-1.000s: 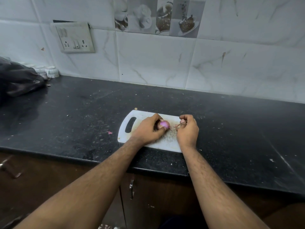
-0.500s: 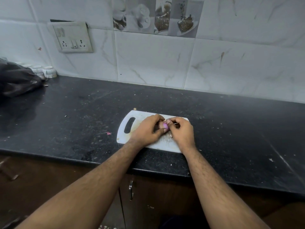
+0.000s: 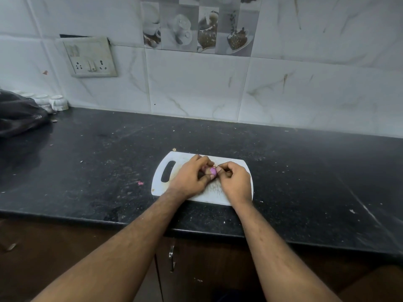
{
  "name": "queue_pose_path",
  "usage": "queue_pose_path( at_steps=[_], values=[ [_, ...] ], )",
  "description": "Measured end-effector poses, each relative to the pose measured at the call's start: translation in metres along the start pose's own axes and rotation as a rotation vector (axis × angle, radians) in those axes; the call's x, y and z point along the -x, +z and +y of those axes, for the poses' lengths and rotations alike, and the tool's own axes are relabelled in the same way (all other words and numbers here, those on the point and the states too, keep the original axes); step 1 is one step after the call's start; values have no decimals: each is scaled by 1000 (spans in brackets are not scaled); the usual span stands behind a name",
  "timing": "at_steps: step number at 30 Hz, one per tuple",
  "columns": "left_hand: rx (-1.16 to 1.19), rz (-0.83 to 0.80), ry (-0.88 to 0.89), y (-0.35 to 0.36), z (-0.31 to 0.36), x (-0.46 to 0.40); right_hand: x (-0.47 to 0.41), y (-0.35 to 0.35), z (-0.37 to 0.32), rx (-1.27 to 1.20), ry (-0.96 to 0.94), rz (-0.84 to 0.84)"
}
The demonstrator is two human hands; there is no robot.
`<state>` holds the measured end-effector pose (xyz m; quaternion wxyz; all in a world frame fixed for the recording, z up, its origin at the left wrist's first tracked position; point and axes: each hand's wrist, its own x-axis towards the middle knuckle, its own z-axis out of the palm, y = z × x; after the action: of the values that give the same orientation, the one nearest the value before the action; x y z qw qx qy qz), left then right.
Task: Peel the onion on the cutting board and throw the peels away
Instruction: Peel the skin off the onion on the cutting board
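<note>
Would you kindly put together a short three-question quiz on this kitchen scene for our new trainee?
1. True or false: the onion lies untouched on the counter, off the cutting board.
2. Which hand cups the onion? A) left hand B) right hand C) neither
3. Fill in: the board's handle slot points toward the person's ____ side.

Key
1. False: both hands hold it over the white board.
2. A: the left hand wraps it, while the right hand's fingertips pinch at its skin.
3. Left.
</note>
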<state>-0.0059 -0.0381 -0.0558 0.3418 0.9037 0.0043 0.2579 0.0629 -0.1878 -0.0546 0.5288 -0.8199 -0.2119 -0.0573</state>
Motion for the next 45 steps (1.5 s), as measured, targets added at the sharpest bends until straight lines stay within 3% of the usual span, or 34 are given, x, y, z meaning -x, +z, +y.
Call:
queue_pose_path(
  at_steps=[2, 6, 11, 25, 38, 45],
  values=[
    [8, 14, 8, -1, 0, 1, 6, 1, -1, 10, -96, 13],
    [35, -11, 26, -1, 2, 0, 0, -8, 3, -188, 26, -60],
    [29, -12, 4, -3, 2, 1, 4, -11, -4, -250, 72, -73],
    [2, -32, 53, -3, 2, 1, 2, -7, -6, -24, 61, 12],
    [23, -109, -138, 0, 16, 12, 5, -12, -4, -116, 17, -89],
    [79, -85, -84, 0, 15, 16, 11, -15, -7, -181, -23, -105]
  ],
)
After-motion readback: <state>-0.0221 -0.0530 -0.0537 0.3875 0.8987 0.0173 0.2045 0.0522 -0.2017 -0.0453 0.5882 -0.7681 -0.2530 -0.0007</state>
